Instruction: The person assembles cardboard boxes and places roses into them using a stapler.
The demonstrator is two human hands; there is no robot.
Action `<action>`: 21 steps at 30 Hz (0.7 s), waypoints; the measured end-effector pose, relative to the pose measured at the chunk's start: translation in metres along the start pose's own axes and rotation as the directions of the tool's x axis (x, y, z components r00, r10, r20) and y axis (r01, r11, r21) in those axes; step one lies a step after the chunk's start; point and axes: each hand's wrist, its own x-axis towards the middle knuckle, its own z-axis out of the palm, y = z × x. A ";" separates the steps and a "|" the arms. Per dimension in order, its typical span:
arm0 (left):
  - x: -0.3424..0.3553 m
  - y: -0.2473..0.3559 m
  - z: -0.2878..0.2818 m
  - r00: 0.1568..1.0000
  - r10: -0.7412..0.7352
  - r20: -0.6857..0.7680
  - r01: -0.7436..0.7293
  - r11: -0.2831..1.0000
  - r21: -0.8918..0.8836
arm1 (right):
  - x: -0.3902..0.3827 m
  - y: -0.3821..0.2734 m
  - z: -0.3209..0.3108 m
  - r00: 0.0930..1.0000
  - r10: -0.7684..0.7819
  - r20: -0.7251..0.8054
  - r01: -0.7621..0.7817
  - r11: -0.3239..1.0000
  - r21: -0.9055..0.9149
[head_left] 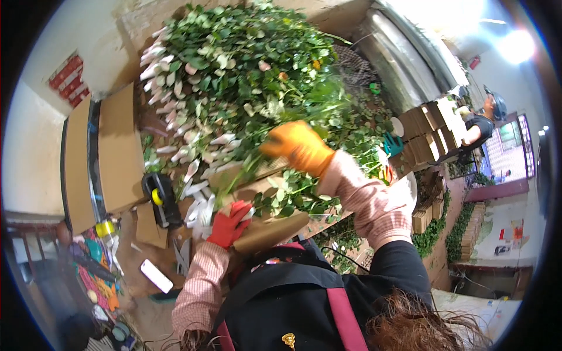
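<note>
Right now 2 gloved hands work at a big heap of cut roses (pixel 234 76) piled across a bench, leafy stems pointing one way and the wrapped buds (pixel 170 111) fanning out along the heap's left edge. The left hand (pixel 229 223), in a red glove, is closed around the bud end of a small bunch (pixel 202 205) of pale, sleeved buds at the near edge of the pile; its fingers curl over them and a brown paper sheet (pixel 272 228) lies just beside and partly under that grip. The right hand (pixel 298 146), in an orange glove, sits higher up among the green stems (pixel 293 193), fingers bent down into the foliage; whether it actually clamps a stem cannot be told, since leaves hide the fingertips. The 2 hands are well apart, the right one farther from the body. Both forearms wear checked pink sleeves.

To the left of the bunch a black and yellow tape tool (pixel 161 199) rests on the bench, near flat cardboard sheets (pixel 117 146). A pair of scissors (pixel 182 254) lies below it, and a white rectangular object (pixel 156 276) lies nearby. Far off on the right another person (pixel 483 120) stands by stacked cardboard boxes (pixel 430 131).
</note>
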 end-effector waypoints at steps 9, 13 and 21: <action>0.001 -0.005 -0.004 0.999 0.013 0.048 -0.011 1.000 -0.027 | -0.096 0.045 -0.004 0.937 0.236 -0.256 -0.259 0.964 -0.057; 0.007 -0.004 -0.004 1.000 -0.027 -0.004 0.026 0.993 -0.111 | -0.086 0.015 0.018 0.988 -0.018 -0.155 0.017 1.000 -0.007; -0.001 -0.014 0.017 0.990 0.137 -0.024 -0.134 0.987 0.086 | -0.068 0.141 0.040 0.954 0.172 -0.246 -0.235 0.938 -0.255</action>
